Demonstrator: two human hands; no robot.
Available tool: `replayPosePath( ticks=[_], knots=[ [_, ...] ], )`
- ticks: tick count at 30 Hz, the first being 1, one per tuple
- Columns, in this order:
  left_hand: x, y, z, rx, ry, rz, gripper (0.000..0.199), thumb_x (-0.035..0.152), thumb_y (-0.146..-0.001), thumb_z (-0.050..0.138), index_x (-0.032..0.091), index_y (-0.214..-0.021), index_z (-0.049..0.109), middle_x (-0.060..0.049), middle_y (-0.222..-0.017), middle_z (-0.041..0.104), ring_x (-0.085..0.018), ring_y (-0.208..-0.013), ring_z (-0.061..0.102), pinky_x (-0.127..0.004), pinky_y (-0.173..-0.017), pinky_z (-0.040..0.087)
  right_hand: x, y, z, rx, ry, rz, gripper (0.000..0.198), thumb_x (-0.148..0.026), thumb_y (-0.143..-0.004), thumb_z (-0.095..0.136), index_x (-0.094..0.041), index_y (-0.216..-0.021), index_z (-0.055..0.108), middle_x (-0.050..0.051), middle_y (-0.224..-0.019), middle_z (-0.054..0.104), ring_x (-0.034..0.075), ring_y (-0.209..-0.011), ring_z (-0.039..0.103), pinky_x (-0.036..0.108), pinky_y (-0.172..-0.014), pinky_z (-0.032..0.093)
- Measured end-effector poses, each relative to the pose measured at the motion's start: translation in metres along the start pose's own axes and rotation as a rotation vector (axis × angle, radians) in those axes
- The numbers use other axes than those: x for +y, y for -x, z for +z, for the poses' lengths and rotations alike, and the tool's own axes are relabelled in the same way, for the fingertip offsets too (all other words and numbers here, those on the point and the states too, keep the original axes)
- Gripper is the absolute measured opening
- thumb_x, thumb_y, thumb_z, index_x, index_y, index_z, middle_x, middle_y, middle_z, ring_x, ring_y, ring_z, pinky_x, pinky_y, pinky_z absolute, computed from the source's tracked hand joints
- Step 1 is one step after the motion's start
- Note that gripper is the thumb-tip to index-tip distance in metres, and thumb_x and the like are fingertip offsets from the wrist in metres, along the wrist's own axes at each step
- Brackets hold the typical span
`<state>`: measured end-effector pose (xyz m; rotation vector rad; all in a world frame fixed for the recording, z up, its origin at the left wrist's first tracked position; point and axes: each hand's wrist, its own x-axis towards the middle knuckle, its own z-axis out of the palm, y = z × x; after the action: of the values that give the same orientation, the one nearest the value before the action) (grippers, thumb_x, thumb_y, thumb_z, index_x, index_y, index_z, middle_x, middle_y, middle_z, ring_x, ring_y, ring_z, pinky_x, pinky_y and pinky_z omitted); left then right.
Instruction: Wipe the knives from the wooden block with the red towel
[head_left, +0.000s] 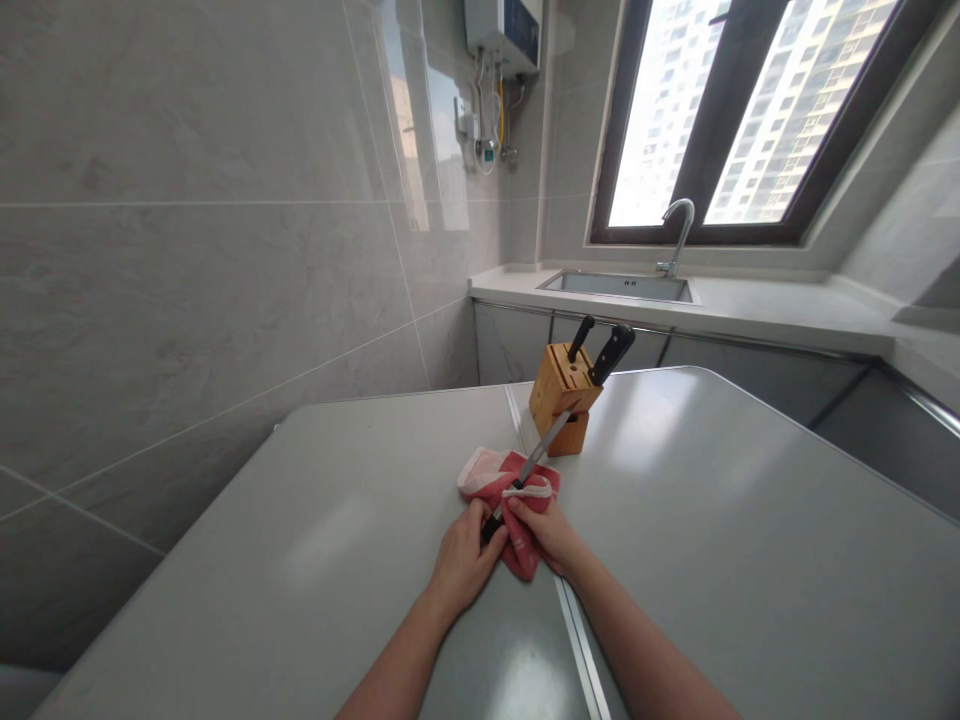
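Low over the table, my left hand (469, 555) is closed round the black handle of a knife (545, 443). Its blade points away from me and up to the right, toward the wooden knife block (556, 385). My right hand (551, 530) pinches a red and white cloth (525, 555), folded against the knife near the handle. Part of the cloth lies under the knife. The tip of the blade shows in front of the block; I cannot tell whether they touch. Two black-handled tools stand in the block's top slots.
The light grey table (360, 620) has a metal seam (577, 640) running lengthwise. Behind it is a counter (757, 305) with a sink (615, 287) and a faucet (681, 230) below a window. A tiled wall (225, 280) borders the left, with a water heater (504, 30) high up.
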<state>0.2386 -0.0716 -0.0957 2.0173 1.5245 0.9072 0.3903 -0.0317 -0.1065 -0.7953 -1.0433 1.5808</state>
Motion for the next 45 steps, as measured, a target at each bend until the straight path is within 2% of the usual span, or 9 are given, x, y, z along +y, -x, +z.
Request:
replayPosePath(
  ticks=[3, 7, 15, 27, 45],
  knots=[
    [0.001, 0.001, 0.000, 0.023, 0.008, -0.023, 0.017, 0.038, -0.090, 0.042, 0.021, -0.091, 0.042, -0.001, -0.080, 0.057, -0.018, -0.070, 0.054, -0.025, -0.062, 0.038, 0.001, -0.001, 0.000, 0.024, -0.003, 0.014, 0.035, -0.036, -0.071, 0.073, -0.020, -0.100, 0.062, 0.005, -0.100, 0.069, 0.021, -0.093, 0.063, 0.037, -0.090, 0.046],
    [-0.001, 0.001, 0.002, 0.034, 0.015, -0.032, 0.013, 0.033, -0.091, 0.038, 0.021, -0.089, 0.041, -0.001, -0.079, 0.056, -0.017, -0.068, 0.053, -0.025, -0.062, 0.037, 0.002, -0.003, -0.002, 0.053, -0.005, 0.021, 0.037, -0.038, -0.069, 0.074, -0.019, -0.100, 0.063, 0.006, -0.099, 0.069, 0.022, -0.092, 0.063, 0.039, -0.090, 0.046],
    [-0.002, 0.000, 0.001, -0.006, 0.067, 0.003, 0.019, 0.038, -0.092, 0.038, 0.021, -0.084, 0.041, -0.001, -0.079, 0.057, -0.017, -0.070, 0.053, -0.025, -0.064, 0.037, 0.002, -0.004, -0.002, 0.039, -0.012, -0.005, 0.038, -0.037, -0.069, 0.074, -0.021, -0.102, 0.063, 0.006, -0.103, 0.069, 0.022, -0.095, 0.063, 0.039, -0.093, 0.044],
    [-0.006, 0.000, 0.002, -0.030, 0.117, -0.006, 0.023, 0.041, -0.090, 0.042, 0.020, -0.080, 0.044, 0.002, -0.066, 0.051, -0.013, -0.059, 0.047, -0.022, -0.058, 0.033, 0.006, -0.005, -0.005, -0.006, -0.016, 0.001, 0.034, -0.035, -0.072, 0.073, -0.021, -0.102, 0.063, 0.006, -0.104, 0.069, 0.022, -0.095, 0.063, 0.039, -0.093, 0.045],
    [-0.009, -0.002, 0.003, -0.028, 0.124, -0.003, 0.034, 0.041, -0.094, 0.035, 0.018, -0.075, 0.051, -0.002, -0.071, 0.058, -0.017, -0.067, 0.053, -0.025, -0.064, 0.038, 0.001, -0.003, -0.003, 0.021, -0.009, 0.020, 0.039, -0.036, -0.067, 0.076, -0.023, -0.100, 0.062, 0.004, -0.102, 0.068, 0.021, -0.096, 0.063, 0.037, -0.093, 0.044]
  ],
)
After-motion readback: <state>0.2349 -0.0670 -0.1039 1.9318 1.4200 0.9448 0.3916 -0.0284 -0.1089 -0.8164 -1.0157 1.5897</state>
